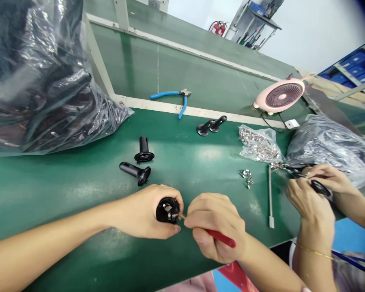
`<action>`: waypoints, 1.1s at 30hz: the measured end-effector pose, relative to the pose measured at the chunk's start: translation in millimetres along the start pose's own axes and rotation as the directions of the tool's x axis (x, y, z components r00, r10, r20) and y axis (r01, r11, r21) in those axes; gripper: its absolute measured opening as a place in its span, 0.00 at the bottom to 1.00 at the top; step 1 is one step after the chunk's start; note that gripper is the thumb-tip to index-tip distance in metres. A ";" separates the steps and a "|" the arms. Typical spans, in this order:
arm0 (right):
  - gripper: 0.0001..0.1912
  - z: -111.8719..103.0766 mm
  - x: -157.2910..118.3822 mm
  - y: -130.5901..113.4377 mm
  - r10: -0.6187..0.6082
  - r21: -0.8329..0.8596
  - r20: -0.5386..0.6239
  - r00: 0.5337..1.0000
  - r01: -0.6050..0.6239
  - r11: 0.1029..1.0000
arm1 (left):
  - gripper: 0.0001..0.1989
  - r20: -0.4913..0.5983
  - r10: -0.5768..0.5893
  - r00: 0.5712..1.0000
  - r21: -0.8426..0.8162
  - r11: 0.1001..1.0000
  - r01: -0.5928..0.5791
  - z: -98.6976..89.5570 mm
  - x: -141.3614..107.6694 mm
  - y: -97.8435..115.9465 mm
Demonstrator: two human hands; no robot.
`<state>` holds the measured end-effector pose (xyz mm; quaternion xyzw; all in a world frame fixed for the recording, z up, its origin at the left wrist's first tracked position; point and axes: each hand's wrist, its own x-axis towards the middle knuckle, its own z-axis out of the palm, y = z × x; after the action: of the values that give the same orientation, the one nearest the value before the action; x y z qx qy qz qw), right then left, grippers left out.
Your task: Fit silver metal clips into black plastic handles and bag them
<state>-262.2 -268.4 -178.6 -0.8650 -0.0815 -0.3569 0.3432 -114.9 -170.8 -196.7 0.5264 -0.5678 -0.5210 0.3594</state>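
My left hand [153, 213] wraps around a black plastic flanged part [159, 211], its round open end turned up toward me. Inside the opening sits a small shiny metal piece [168, 207]. Pinched in my right hand [217, 227] is a thin red-handled tool [222, 237]; its narrow brownish tip reaches the rim of the opening. The exact kind of tool does not show. Beyond my left hand lie a black tubular part with a flange [135, 172] and a similar one standing on its flange [144, 150].
Blue-handled pliers [185, 94] lie on the ledge, near two black parts [204, 128]. Big plastic bags stand left [48, 93] and right [331, 146]. Toward the right are bagged metal pieces [258, 144], loose clips [247, 176], a metal rod [270, 198], a pink fan [280, 96] and a co-worker's hands [310, 194].
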 end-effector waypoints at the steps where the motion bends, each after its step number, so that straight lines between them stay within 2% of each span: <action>1: 0.12 0.2 0.3 0.1 -0.004 -0.003 0.002 1.000 0.004 1.000 | 0.09 0.000 -0.005 1.000 -0.001 1.000 0.005 0.0 0.1 -0.2; 6: 0.12 0.4 1.7 -0.9 -0.017 -0.026 0.032 0.999 0.018 1.000 | 0.09 0.006 -0.022 1.000 -0.001 1.000 0.022 0.3 -0.3 -0.1; 12: 0.13 4.4 -1.5 5.7 -0.004 0.011 0.003 1.000 0.004 1.000 | 0.09 -0.043 0.034 0.999 0.041 0.999 -0.032 2.4 1.8 0.0; 19: 0.13 14.0 -3.2 13.7 -0.043 0.030 -0.074 0.996 0.045 0.999 | 0.07 -0.032 -0.108 0.994 -0.142 0.984 0.103 0.9 4.1 2.5; 22: 0.12 14.8 -0.6 12.5 0.010 0.024 -0.073 0.997 -0.008 1.000 | 0.07 -0.050 -0.134 0.990 -0.175 0.977 0.123 -0.1 5.0 3.9; 27: 0.11 18.0 3.9 11.3 0.130 -0.012 -0.064 0.989 -0.131 0.991 | 0.05 -0.060 -0.107 0.992 -0.030 0.994 0.105 3.0 4.4 -0.5; 30: 0.11 21.3 4.3 12.9 0.115 -0.085 -0.029 0.993 -0.117 0.989 | 0.04 -0.049 -0.073 0.996 0.029 0.997 0.075 5.0 4.5 -4.0; 33: 0.12 23.7 3.9 15.1 0.102 -0.081 -0.023 0.994 -0.104 0.991 | 0.03 -0.055 -0.057 0.997 0.055 0.997 0.060 5.3 5.9 -5.8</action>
<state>-240.2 -264.7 -196.2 -0.8780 -0.0186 -0.3499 0.3260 -119.8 -174.8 -204.2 0.5666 -0.5566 -0.5008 0.3441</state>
